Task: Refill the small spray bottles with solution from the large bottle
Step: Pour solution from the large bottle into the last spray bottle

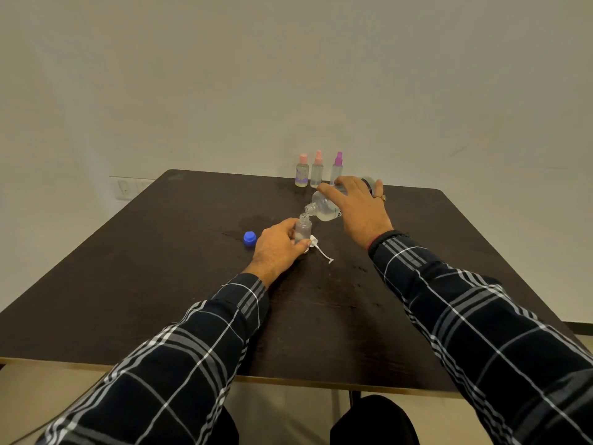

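fingers of the left hand (277, 244) curl round the small open bottle (303, 231), which stands upright on the dark table (160, 268) near its middle, its neck bare of any spray top. the right hand (359, 203) grips the large bottle (324, 208) from above, fingers wrapped over its clear body. it holds the bottle tipped well over, so that the uncapped mouth sits just above the small bottle's neck, almost touching. whether liquid is running between them is too fine to tell. clear liquid lies in the lowered shoulder of the large bottle. just right of the small bottle lies a white spray head (316, 244), its thin dip tube trailing toward the near edge. a blue cap (249, 238) rests on the table just left of the left hand. at the far edge stand a pink-topped bottle (302, 171), a second pink-topped bottle (317, 170) and a purple-topped bottle (337, 168), close together in a row. a ring (382, 197) shows on the right hand. the left sleeve (208, 332) and right sleeve (465, 316) are dark plaid.
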A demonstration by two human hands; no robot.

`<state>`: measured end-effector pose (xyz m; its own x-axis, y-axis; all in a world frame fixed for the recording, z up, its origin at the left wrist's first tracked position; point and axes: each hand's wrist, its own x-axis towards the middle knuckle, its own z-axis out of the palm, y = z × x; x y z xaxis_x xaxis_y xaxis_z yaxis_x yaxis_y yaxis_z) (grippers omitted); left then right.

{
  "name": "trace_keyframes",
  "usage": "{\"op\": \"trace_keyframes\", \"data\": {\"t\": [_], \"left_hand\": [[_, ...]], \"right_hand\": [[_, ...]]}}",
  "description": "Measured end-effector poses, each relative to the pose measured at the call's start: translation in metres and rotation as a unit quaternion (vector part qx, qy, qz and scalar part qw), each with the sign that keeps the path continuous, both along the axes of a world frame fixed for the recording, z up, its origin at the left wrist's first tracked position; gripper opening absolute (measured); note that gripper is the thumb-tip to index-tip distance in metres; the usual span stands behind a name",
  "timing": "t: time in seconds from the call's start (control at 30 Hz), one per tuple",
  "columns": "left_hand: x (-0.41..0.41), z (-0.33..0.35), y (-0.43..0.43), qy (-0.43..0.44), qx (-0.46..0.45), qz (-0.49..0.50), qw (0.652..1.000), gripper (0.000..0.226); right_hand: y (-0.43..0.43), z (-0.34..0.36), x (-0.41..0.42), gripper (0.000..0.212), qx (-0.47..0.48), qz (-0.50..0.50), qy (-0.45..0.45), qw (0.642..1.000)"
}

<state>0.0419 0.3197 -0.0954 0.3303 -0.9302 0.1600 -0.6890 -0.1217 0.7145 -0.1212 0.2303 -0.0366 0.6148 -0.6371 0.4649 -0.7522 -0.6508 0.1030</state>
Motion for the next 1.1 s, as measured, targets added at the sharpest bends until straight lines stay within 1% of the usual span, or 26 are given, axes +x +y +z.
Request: {"op": "trace_keyframes", "data": {"t": [0.2, 0.47, 0.63, 0.7, 0.8, 0.93, 1.1], "left_hand": [[0.000, 0.000, -0.001, 0.001, 0.003, 0.000, 1.000, 0.049], [0.000, 0.001, -0.001, -0.005, 0.003, 0.004, 1.000, 0.052], [0.000, 0.000, -0.002, -0.003, 0.006, 0.000, 1.000, 0.053], [0.000, 0.000, -0.002, -0.006, 0.006, 0.000, 1.000, 0.053], [0.000, 0.000, -0.002, -0.015, -0.003, 0.001, 1.000, 0.052], [0.001, -0.002, -0.002, -0.020, -0.007, 0.002, 1.000, 0.049], [0.002, -0.002, -0.004, -0.020, -0.002, 0.000, 1.000, 0.048]], "right_hand": [[0.001, 0.000, 0.000, 0.078, 0.002, 0.003, -0.008, 1.000], [0.003, 0.002, -0.001, 0.078, 0.005, -0.006, 0.006, 1.000], [-0.001, -0.003, 0.000, 0.082, 0.039, -0.013, -0.005, 0.999], [-0.003, -0.010, 0.000, 0.080, 0.075, -0.015, -0.044, 0.996], [-0.006, -0.022, 0.001, 0.075, 0.138, 0.004, -0.152, 0.979], [-0.009, -0.023, 0.004, 0.072, 0.236, 0.039, -0.287, 0.928], [-0.006, -0.025, 0.003, 0.078, 0.289, 0.041, -0.381, 0.877]]}}
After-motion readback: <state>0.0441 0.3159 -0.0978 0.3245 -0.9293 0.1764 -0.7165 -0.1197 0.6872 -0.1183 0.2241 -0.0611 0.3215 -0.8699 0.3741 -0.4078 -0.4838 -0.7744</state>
